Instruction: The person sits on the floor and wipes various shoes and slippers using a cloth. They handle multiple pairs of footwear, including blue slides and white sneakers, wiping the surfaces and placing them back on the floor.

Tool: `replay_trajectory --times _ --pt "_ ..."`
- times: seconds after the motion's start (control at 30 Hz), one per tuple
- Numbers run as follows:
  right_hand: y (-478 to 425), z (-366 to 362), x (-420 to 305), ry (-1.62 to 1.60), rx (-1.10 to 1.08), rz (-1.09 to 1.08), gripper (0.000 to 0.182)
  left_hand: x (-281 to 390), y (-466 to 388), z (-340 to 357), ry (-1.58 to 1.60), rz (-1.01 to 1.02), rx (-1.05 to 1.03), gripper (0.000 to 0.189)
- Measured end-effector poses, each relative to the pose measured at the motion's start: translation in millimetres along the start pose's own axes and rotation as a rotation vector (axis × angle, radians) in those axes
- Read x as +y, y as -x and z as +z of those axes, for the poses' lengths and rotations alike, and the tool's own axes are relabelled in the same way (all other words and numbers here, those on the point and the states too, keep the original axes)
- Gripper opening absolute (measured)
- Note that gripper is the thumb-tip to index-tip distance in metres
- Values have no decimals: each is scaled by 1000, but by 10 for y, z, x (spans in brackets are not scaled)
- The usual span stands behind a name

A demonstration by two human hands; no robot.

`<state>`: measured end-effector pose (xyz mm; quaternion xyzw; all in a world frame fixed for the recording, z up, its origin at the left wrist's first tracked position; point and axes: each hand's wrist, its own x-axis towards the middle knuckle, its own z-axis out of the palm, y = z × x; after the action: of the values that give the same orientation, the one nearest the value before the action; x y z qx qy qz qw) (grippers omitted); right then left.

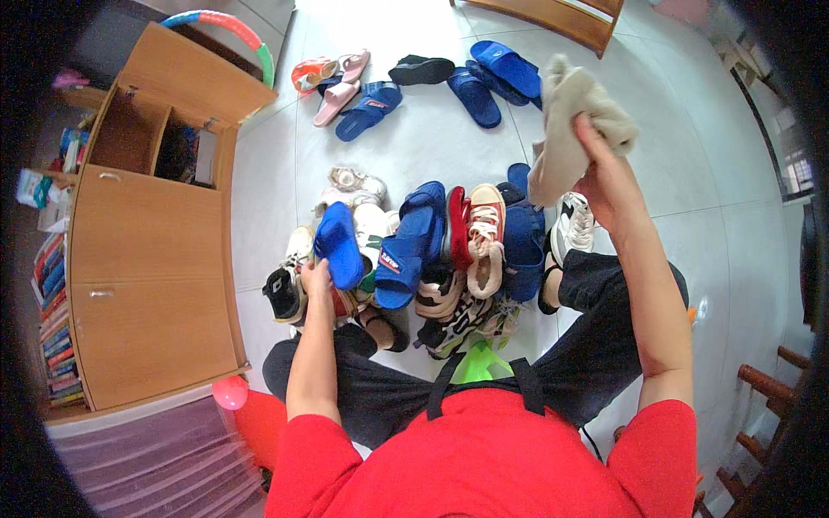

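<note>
My left hand (317, 280) grips a bright blue slide sandal (339, 246) by its edge, above the left side of a shoe pile. Raised on the right, my right hand (603, 175) holds a beige cloth (573, 133) that hangs in folds. Between my legs lie blue slippers (411, 243), a red canvas sneaker with white laces (484, 220), white shoes (370, 226) and a black high-top shoe (283, 294). A white-and-black sneaker (572, 223) rests beside my right foot. Under the upper layer, several sneakers (460, 324) are partly hidden.
Farther off on the tiled floor are blue slippers (505, 68), pink slides (340, 97) and a black shoe (421, 70). A wooden cabinet (152, 278) with one compartment open stands at left. A pink balloon (230, 392) is near its corner. Wooden furniture (557, 16) stands at the top.
</note>
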<state>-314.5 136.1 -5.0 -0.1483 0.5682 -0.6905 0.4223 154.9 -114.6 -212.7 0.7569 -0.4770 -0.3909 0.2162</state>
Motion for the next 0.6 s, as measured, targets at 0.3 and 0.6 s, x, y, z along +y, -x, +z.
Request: replay_trajectory --times 0.3,0.6 --pt "302 -143 -526 -280 194 -89 59 1067 263 641 -244 774 170 45" --pt "221 -76 -349 -199 414 -113 53 1449 -1078 2229 -273 591 -110 68"
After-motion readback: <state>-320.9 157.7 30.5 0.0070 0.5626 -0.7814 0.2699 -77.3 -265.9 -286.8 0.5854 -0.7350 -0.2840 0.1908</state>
